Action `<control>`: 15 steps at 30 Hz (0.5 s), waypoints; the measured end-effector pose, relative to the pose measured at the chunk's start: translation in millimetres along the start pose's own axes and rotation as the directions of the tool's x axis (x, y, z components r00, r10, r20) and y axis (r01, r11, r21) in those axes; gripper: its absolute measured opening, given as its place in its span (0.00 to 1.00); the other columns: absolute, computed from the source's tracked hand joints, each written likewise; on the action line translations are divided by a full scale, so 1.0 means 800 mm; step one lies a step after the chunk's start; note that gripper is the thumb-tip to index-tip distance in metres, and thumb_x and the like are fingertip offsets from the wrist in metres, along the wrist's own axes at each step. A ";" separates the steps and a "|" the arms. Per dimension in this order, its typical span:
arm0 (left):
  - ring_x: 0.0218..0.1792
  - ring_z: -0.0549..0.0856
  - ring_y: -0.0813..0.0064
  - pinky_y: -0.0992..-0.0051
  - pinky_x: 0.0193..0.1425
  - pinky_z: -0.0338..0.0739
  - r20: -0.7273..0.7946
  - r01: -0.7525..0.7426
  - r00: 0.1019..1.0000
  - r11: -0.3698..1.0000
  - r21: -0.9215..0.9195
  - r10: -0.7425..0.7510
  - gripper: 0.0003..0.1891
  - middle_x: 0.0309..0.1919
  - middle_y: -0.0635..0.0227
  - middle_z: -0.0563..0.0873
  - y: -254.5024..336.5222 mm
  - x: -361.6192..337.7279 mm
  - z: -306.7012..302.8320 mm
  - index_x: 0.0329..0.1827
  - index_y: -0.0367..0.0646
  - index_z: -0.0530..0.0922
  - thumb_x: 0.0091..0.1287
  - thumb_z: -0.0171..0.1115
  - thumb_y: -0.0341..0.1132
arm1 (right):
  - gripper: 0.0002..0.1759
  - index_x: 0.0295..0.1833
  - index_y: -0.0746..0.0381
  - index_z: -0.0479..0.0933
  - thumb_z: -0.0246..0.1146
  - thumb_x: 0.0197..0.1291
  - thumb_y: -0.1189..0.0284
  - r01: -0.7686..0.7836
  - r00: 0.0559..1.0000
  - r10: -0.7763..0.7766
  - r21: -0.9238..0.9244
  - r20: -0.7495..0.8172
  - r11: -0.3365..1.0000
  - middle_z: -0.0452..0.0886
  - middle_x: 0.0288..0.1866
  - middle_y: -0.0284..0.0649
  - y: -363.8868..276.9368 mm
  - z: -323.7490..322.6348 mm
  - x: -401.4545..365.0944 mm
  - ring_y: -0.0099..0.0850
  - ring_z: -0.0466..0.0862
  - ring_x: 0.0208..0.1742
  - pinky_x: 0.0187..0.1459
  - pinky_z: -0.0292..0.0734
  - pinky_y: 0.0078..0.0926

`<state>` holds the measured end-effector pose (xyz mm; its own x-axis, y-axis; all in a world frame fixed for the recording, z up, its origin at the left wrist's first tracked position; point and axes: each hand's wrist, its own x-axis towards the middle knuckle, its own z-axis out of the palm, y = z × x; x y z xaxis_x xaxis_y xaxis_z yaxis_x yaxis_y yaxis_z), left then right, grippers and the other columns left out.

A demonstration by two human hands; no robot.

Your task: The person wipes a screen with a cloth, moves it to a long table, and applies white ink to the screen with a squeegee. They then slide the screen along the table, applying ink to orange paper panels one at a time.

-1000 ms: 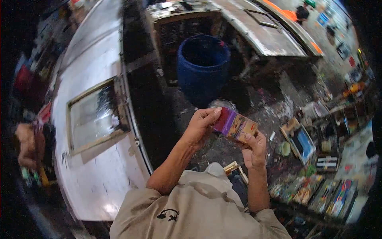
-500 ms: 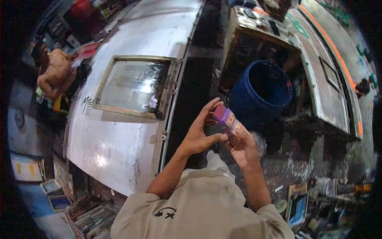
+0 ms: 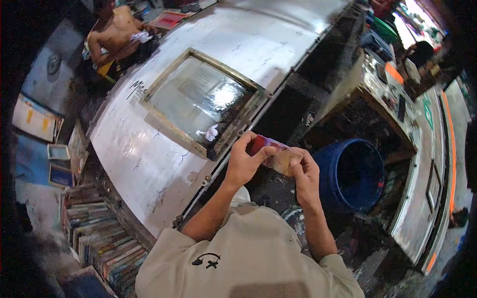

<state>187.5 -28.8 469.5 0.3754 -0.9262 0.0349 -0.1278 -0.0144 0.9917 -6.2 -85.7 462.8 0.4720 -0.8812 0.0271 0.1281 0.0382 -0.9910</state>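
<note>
Between my two hands, in front of my shirt, is a small flat block-like piece, dark red and purple at one end and tan at the other. I cannot make out exactly what it is. My left hand is closed on its red end, the thumb lying across the top. At the tan end, my right hand pinches it with the thumb on the near face. Left of my hands, a wooden-framed screen lies on a long white table, with a crumpled white cloth on its corner.
A blue barrel stands to my right beside a cluttered bench. Many stacked frames fill the lower left. Beyond the white table is a person holding a white cloth. Another person is at upper right.
My view has turned, so the table and barrel appear shifted right. The piece has gone from steeply tilted to nearly level, and my right hand now pinches its tan end.
</note>
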 end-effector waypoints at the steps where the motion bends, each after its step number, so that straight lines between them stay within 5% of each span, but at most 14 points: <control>1: 0.40 0.83 0.84 0.79 0.47 0.79 -0.029 0.029 0.999 0.997 0.075 -0.027 0.25 0.38 0.73 0.85 0.002 0.012 -0.005 0.54 0.40 0.81 0.64 0.82 0.45 | 0.17 0.62 0.66 0.79 0.63 0.77 0.66 -0.087 0.996 0.089 0.090 -0.018 0.992 0.85 0.51 0.34 0.000 0.006 0.016 0.21 0.82 0.48 0.50 0.79 0.23; 4: 0.45 0.84 0.81 0.75 0.51 0.80 -0.173 -0.163 0.969 0.981 0.102 0.179 0.22 0.42 0.69 0.86 0.017 0.040 -0.026 0.57 0.41 0.83 0.65 0.80 0.39 | 0.17 0.62 0.66 0.79 0.61 0.77 0.65 -0.159 0.987 0.153 0.151 0.050 0.976 0.85 0.50 0.34 0.016 0.018 0.067 0.20 0.82 0.48 0.48 0.79 0.23; 8: 0.48 0.84 0.75 0.73 0.53 0.79 -0.007 -0.232 0.971 0.953 0.193 0.238 0.17 0.45 0.66 0.87 -0.001 0.088 -0.079 0.54 0.40 0.86 0.63 0.77 0.31 | 0.17 0.62 0.66 0.79 0.60 0.78 0.66 -0.270 0.959 0.250 0.173 0.132 0.947 0.85 0.50 0.34 0.026 0.044 0.126 0.20 0.82 0.47 0.50 0.79 0.24; 12: 0.41 0.85 0.76 0.73 0.46 0.79 -0.053 -0.119 0.989 0.947 0.299 0.141 0.11 0.40 0.66 0.88 -0.011 0.110 -0.112 0.46 0.39 0.87 0.63 0.76 0.30 | 0.16 0.61 0.67 0.79 0.60 0.78 0.67 -0.258 0.950 0.238 0.075 0.203 0.963 0.85 0.50 0.34 0.050 0.070 0.170 0.21 0.82 0.49 0.54 0.78 0.23; 15: 0.39 0.85 0.76 0.73 0.45 0.78 -0.124 0.024 0.992 0.978 0.209 0.002 0.09 0.36 0.66 0.88 -0.046 0.120 -0.138 0.41 0.38 0.85 0.63 0.76 0.30 | 0.15 0.59 0.67 0.80 0.60 0.78 0.68 -0.241 0.931 0.241 -0.034 0.274 0.970 0.85 0.50 0.35 0.066 0.092 0.201 0.22 0.81 0.51 0.55 0.77 0.24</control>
<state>329.1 -75.6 450.1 0.4859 -0.8725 0.0516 -0.3073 -0.1152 0.9446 141.1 -190.6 424.5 0.7091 -0.6824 -0.1773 -0.0189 0.2330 -0.9723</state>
